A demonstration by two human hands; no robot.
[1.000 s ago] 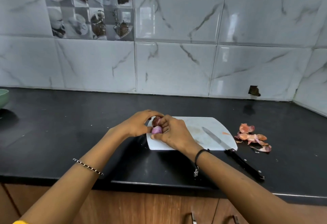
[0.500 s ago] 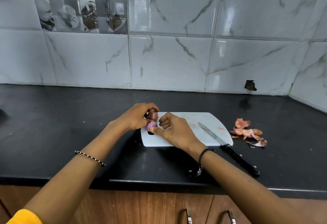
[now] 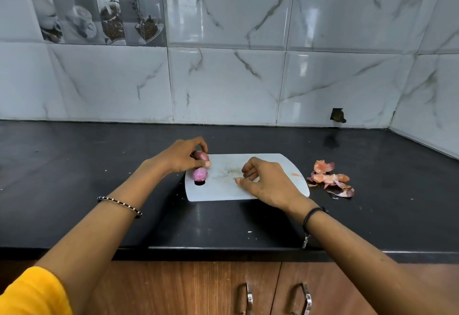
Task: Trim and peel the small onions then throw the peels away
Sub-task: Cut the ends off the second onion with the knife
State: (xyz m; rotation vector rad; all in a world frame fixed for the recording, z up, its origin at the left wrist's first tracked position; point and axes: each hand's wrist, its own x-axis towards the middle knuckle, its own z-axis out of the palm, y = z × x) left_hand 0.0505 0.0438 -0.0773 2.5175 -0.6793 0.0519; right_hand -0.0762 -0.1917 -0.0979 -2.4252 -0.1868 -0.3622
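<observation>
While left fingers (image 3: 196,142) pinch glossy oval onion (image 3: 201,156), right fingers (image 3: 249,168) curl loosely above white board (image 3: 270,160).

1. Right hand (image 3: 268,183): has moved away from the onions and is now over the middle of the cutting board (image 3: 273,163) (fingers loosely curled).
2. Peeled onion (image 3: 200,174): no longer held; it lies at the board's left corner, just below the left hand (image 3: 181,158).

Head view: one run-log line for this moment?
left hand grips dark onion | peeled onion on cutting board | right hand over cutting board, fingers curled, grip unclear | peels on counter, not discarded
</observation>
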